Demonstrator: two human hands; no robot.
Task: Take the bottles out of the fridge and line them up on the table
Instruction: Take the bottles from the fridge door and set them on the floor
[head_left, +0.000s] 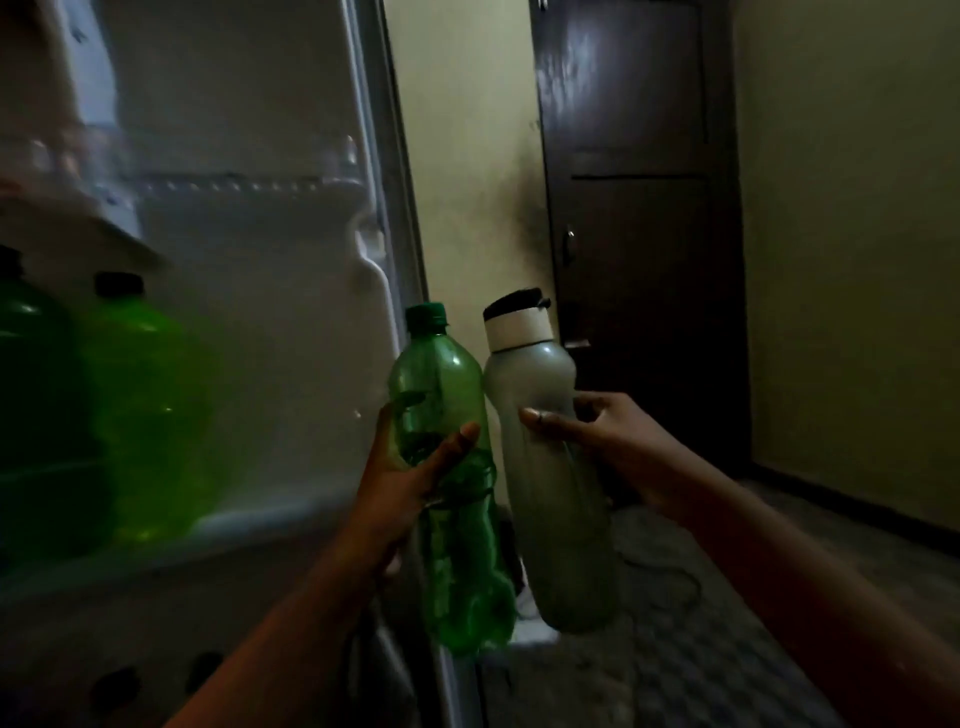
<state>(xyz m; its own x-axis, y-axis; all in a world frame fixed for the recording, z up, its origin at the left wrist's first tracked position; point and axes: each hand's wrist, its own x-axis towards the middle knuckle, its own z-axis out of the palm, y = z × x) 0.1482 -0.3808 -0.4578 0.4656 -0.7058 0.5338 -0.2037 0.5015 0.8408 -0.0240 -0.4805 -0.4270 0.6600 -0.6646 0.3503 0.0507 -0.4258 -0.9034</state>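
Observation:
My left hand (410, 478) grips a green plastic bottle (447, 395) with a green cap around its middle, just right of the open fridge door (249, 260). A grey bottle (556, 519) with a white collar and black lid is held in my right hand (597, 436). Both bottles are upright, slightly tilted, and touch side by side in the air. Two larger green bottles with black caps stand in the door shelf at the left: a bright one (150, 410) and a darker one (31, 395) partly cut off.
A dark wooden door (639, 234) stands straight ahead, with yellowish walls (852, 260) on both sides of it. Patterned floor (727, 623) stretches to the right, with a thin cable lying on it. The room is dim. No table is in view.

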